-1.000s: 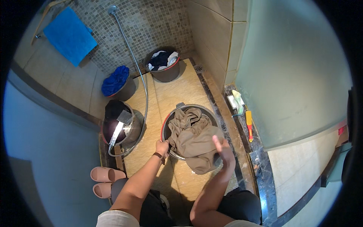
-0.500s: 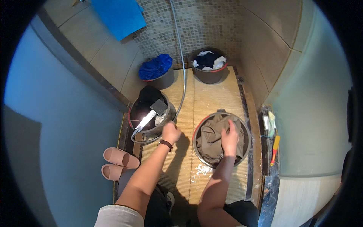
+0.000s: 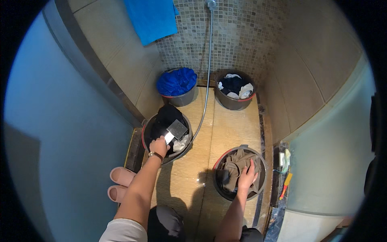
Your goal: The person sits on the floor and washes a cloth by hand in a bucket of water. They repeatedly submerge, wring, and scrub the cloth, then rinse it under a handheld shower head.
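My left hand (image 3: 159,146) is closed round the white handle of a hand shower (image 3: 177,129) with a square dark head. The shower lies over the left bucket (image 3: 146,133), which holds black cloth (image 3: 167,115) and a bunched white piece (image 3: 180,144). To the right, a dark bucket (image 3: 217,183) contains a crumpled brown-grey garment (image 3: 238,166). Against the right side of that garment rests my right hand (image 3: 246,177), its fingers extended and somewhat apart; the palm side is partly hidden.
A metal hose (image 3: 207,88) hangs from the tiled wall. Behind stand a bucket with a blue bundle (image 3: 177,82) and another with dark and white clothes (image 3: 234,85). A blue towel (image 3: 153,20) hangs at left. Pink slippers (image 3: 122,176) lie left; a yellow-red brush-like tool (image 3: 286,185) right.
My left hand has moved left onto the shower handle and closed round it. My right hand stays at the brown-grey garment, which has shifted in its bucket. The view has tilted upward.
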Demonstrator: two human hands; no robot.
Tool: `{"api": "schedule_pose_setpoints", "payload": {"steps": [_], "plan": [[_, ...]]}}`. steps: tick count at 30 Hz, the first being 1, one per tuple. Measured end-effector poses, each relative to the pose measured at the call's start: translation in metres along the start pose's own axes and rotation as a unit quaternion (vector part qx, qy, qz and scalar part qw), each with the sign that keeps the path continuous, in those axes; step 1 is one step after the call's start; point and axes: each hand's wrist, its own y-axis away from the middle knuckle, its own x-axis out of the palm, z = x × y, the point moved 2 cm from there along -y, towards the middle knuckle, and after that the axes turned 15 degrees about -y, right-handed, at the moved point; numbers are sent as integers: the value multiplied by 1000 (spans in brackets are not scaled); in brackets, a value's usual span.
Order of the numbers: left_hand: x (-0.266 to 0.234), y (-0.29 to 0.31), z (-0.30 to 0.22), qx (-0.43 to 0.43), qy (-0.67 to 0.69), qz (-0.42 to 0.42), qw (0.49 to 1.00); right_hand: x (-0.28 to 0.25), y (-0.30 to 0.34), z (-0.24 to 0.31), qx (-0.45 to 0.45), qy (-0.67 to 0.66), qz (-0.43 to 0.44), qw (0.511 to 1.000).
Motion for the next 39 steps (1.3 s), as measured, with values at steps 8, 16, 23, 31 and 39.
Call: {"api": "schedule_pose_setpoints", "payload": {"steps": [8,16,23,31,39], "plan": [[-196,31,11,-43,371,-78,925,-75,-3,139,54,50,41,996],[-420,10,-13,-5,538,-153,829,-55,4,411,-5,-155,222,963],[-466,-69,-61,-29,536,-86,839,-25,-87,500,-20,-292,166,942],[-512,-204,-83,-14,673,55,738,58,-263,542,167,-475,185,844],[-564,-309,-83,-66,705,136,693,149,-428,664,235,-711,260,610]]}}
